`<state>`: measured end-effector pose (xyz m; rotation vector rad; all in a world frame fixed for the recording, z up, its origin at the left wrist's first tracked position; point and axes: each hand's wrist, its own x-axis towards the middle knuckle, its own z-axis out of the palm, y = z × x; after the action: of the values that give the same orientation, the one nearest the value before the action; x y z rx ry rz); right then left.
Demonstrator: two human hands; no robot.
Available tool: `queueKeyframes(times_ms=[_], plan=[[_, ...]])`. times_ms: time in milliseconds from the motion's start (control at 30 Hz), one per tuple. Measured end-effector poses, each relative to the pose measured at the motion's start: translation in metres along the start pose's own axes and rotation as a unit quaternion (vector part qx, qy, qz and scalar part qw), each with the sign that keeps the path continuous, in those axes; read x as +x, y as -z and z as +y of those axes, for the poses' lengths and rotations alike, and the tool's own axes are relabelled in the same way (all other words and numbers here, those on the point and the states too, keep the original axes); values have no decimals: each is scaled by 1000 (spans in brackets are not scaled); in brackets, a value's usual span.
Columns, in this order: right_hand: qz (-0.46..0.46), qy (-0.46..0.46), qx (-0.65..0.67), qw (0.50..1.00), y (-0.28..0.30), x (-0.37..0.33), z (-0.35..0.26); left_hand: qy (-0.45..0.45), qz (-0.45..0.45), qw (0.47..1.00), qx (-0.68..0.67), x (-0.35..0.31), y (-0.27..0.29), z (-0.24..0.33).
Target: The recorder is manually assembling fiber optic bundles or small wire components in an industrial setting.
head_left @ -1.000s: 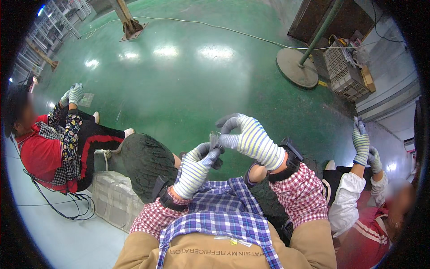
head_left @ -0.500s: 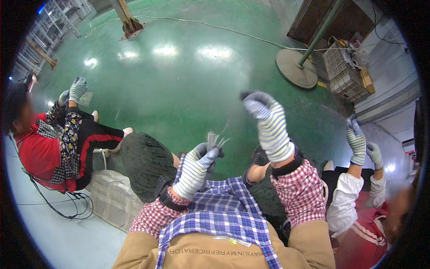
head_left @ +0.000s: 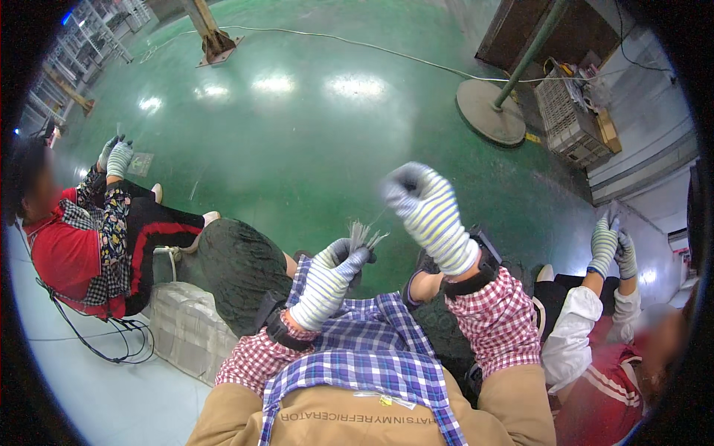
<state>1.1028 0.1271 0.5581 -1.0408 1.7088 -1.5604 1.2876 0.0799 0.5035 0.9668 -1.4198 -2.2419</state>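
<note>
My left hand [head_left: 327, 284], in a striped knit glove with dark fingertips, pinches a small bundle of thin grey-white strands [head_left: 362, 234]. The strands fan out above its thumb and fingers. Higher up and to the right is my right hand [head_left: 433, 215], gloved the same way. Its fingers curl inward to a pinch, and the fingertips are blurred by motion. One fine strand [head_left: 379, 216] sticks up from the bundle toward the right hand; whether the fingers hold its end is too small to see. The two hands are apart.
Co-workers sit at left [head_left: 78, 249] and right [head_left: 606, 364], also gloved. A translucent crate [head_left: 186, 323] stands left of my knees. Ahead on the green floor are a round-based pole [head_left: 491, 113], a grey plastic crate [head_left: 569, 119], a metal post [head_left: 212, 37] and a cable [head_left: 357, 43].
My right hand has swung slightly down and left, nearer the bundle. My left hand stays almost still, gripping the strands. Both co-workers' hands have shifted.
</note>
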Motion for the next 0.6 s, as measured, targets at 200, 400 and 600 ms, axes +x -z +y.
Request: queueKeyframes(times_ms=[200, 400, 600], plan=[[121, 20, 23, 992, 26, 13, 4, 4, 31, 999, -41, 1, 4, -3], [-97, -59, -46, 992, 4, -4, 5, -13, 22, 998, -51, 3, 1, 0], [-63, 30, -171, 983, -9, 2, 11, -2, 18, 999, -41, 1, -1, -1]])
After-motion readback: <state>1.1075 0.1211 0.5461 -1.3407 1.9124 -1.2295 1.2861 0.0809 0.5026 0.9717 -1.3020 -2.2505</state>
